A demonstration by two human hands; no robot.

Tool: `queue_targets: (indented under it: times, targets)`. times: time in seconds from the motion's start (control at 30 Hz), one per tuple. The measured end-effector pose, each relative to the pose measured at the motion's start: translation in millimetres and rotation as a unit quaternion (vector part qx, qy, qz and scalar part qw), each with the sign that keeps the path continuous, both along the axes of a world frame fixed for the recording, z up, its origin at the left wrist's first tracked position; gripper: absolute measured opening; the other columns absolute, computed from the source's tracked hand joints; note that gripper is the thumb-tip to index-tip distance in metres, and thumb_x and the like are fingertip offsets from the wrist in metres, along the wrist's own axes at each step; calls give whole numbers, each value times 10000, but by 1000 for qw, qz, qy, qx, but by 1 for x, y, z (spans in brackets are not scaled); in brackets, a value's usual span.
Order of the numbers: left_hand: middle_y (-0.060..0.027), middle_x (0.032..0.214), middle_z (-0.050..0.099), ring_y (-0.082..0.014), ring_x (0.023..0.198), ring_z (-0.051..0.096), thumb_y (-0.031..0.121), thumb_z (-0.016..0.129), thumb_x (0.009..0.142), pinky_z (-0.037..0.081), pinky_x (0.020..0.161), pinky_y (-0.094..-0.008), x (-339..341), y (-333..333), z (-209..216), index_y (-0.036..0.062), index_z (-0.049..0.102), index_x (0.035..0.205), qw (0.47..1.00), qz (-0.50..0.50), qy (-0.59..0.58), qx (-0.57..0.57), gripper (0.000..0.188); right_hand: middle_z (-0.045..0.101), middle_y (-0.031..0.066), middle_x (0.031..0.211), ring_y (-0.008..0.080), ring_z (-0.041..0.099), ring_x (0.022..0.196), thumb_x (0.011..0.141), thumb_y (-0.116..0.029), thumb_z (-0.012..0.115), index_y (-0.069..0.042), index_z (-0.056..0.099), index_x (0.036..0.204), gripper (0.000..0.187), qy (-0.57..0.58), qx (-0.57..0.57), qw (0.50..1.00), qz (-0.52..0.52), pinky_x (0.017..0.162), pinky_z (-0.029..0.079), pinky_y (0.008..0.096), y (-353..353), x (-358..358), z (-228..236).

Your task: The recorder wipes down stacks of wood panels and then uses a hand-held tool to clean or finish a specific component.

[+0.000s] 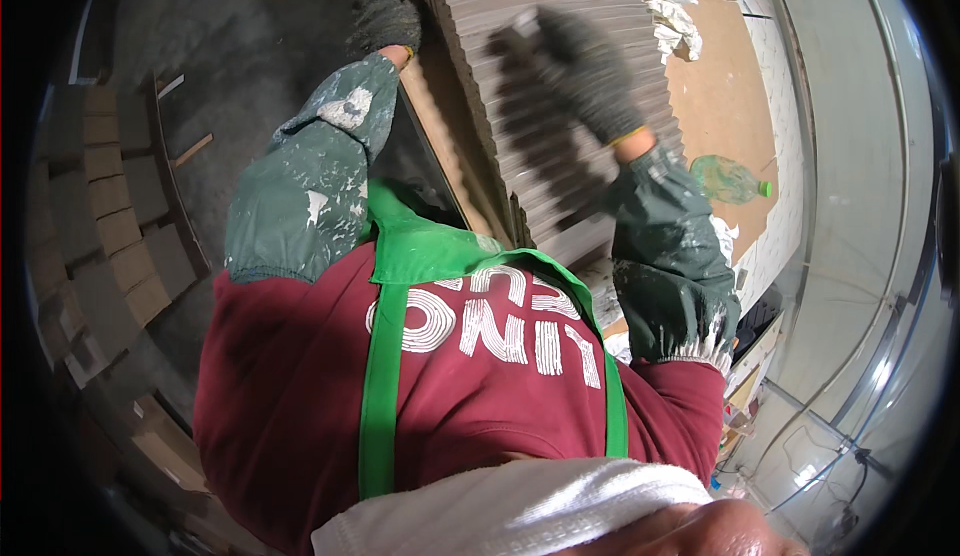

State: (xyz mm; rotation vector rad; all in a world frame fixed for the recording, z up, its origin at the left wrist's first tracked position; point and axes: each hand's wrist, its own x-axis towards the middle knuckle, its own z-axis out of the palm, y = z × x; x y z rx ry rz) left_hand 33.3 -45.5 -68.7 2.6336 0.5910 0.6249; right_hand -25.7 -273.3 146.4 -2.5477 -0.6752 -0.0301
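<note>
A large block of ridged grey-brown strips (pixel 490 66), packed side by side, lies on the wooden table (pixel 455 161). Over it, my right hand (pixel 592 71) in a dark knit glove is smeared by motion, its fingers closed on a small whitish piece (pixel 524 24) whose kind I cannot make out. The hand's shadow falls across the ridges. My left hand (pixel 385 16), gloved the same way, is curled at the table's left edge, beside the block; its fingertips are hidden. Green sleeve covers with white stains protect both forearms.
Right of the block are crumpled white cloths (pixel 676 16) and a green plastic bottle (pixel 732 179) lying on its side on brown board (pixel 715 86). Dark floor (pixel 240 26) stretches along the left, with brown box-like stacks (pixel 115 196) farther out. A pale wall (pixel 850 136) rises at right.
</note>
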Motion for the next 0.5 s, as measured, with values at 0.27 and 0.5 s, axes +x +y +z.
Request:
queue_targets:
  times: [0.27,0.5]
  targets:
    - [-64,1225,540,-139,1033,559,311,468,867,430,915,-336,11,-18,-20,118,464,1257,932,135,135,309,436,621,171,896,330,601,850,865,-482,524,-13,596,1001,493,6,-54,994,-97,746,464,430,6,-3,0]
    - [-162,1367,367,-332,1284,311,309,563,754,280,1042,-449,-7,5,-11,96,423,1295,998,10,-20,-53,598,628,152,980,290,612,894,792,-342,640,-49,578,1112,438,-17,-4,997,71,782,484,391,61,-35,14]
